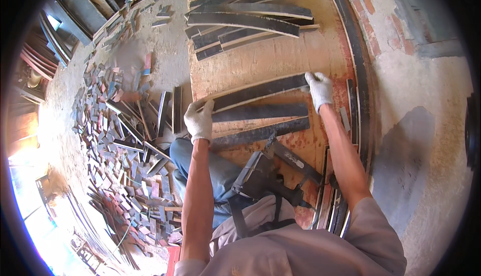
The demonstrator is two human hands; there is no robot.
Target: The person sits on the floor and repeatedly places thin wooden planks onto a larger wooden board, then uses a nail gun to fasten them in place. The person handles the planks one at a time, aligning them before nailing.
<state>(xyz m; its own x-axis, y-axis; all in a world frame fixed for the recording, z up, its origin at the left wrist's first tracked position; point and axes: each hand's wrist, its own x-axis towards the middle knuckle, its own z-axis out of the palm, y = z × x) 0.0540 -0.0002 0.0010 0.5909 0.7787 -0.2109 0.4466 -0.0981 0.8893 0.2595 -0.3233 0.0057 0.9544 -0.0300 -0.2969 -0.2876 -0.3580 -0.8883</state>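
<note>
A long dark-faced wooden strip (pixel 260 89) with pale edges spans the space between my two gloved hands. Its left end is pinched by my left hand (pixel 199 119), its right end by my right hand (pixel 319 89). Just nearer to me, two similar dark strips (pixel 260 112) lie side by side on the wooden work board (pixel 240 70). A black nail gun (pixel 260 173) rests close to my lap, below the strips. Both hands wear white knit gloves.
Several dark strips (pixel 245 20) are piled on the board's far end. Offcuts (pixel 115 120) cover the floor at left. Long strips (pixel 353 60) run along the board's right edge, beside a worn, stained surface (pixel 411 151). Planks (pixel 85 10) lean at the far left.
</note>
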